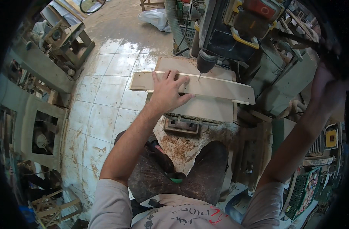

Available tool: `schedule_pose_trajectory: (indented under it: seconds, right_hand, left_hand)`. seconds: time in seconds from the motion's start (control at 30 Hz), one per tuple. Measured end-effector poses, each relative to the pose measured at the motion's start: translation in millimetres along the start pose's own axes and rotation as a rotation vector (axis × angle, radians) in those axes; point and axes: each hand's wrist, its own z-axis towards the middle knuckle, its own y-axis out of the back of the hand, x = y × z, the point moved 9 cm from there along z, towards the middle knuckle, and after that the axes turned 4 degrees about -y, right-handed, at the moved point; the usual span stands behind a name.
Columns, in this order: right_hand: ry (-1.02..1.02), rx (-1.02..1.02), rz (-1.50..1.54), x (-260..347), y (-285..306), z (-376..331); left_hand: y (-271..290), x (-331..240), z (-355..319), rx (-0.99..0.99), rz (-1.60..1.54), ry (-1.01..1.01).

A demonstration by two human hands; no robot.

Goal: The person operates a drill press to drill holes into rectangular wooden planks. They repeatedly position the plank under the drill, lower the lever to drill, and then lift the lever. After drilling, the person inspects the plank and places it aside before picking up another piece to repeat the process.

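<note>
A long, pale wooden board (220, 88) lies across the table of a drill press (235, 34). My left hand (168, 91) presses on the board's left half, its fingers and thumb spread. Just right of that hand, the dark chuck (207, 62) points down with a thin drill bit (199, 77); its tip is at or just over the board, and I cannot tell whether it touches. At the far right, my right hand (329, 86) is raised and closed around the end of the press's dark feed lever (296, 37). Shadow partly hides its fingers.
A wider panel (208, 108) lies under the board. Below are the machine's base (181, 126) and wood shavings (178, 149). Other machines (41, 129) line the left side, beyond the tiled floor (88, 110). A green crate (302, 192) stands at the lower right.
</note>
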Motion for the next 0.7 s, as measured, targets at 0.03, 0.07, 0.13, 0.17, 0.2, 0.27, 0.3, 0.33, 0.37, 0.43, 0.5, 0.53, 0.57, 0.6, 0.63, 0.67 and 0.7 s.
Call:
schedule_pose_trajectory:
  seconds: [0.03,0.07,0.13,0.17,0.2,0.27,0.3,0.33,0.37,0.43,0.5,0.53,0.57,0.6,0.63,0.67,0.7]
  right_hand:
    - [-0.031,0.029,0.035,-2,19,-9]
    - [-0.062,0.059,0.074,-3,36,-17]
    - [-0.122,0.157,0.209,-2,55,-42]
    - [-0.130,0.106,0.242,-1,55,-55]
    - [-0.137,0.055,0.268,1,54,-69]
    - [-0.114,-0.306,0.134,7,50,-100]
    - [-0.115,-0.271,0.156,6,49,-105]
    - [-0.115,-0.236,0.176,4,48,-109]
    - [-0.115,-0.201,0.198,0,48,-114]
    - [-0.002,0.042,0.368,-7,34,-129]
    - [-0.019,-0.177,0.225,-15,49,-161]
    - [-0.041,-0.243,0.185,-20,53,-175]
    - [-0.063,-0.309,0.147,-24,55,-187]
    - [-0.086,-0.375,0.108,-27,59,-195]
    - [-0.093,-0.371,0.081,-28,59,-195]
    - [-0.095,-0.367,0.051,-27,58,-192]
    - [-0.097,-0.363,0.022,-27,57,-190]
  left_hand:
    - [1,1,0,-0.010,-0.001,0.000]
    - [3,2,-3,-0.021,0.000,0.005]
    - [1,-1,0,-0.035,-0.011,-0.013]
    - [2,-1,-1,-0.040,-0.009,-0.014]
    - [1,0,0,-0.048,-0.010,-0.020]
    - [-1,-1,2,-0.048,-0.013,-0.027]
    - [-1,-2,2,-0.049,-0.015,-0.028]
    - [0,-1,1,-0.048,-0.013,-0.026]
    - [0,0,0,-0.047,-0.010,-0.022]
    - [1,3,-3,-0.043,-0.010,-0.005]
    - [1,2,-1,-0.027,-0.023,-0.005]
    - [1,0,0,-0.035,-0.021,-0.011]
    - [1,-1,-1,-0.042,-0.017,-0.015]
    - [1,-1,-1,-0.049,-0.014,-0.019]
    - [1,-1,-1,-0.045,-0.014,-0.014]
    - [3,0,0,-0.044,-0.015,-0.013]
    - [5,0,1,-0.044,-0.016,-0.011]
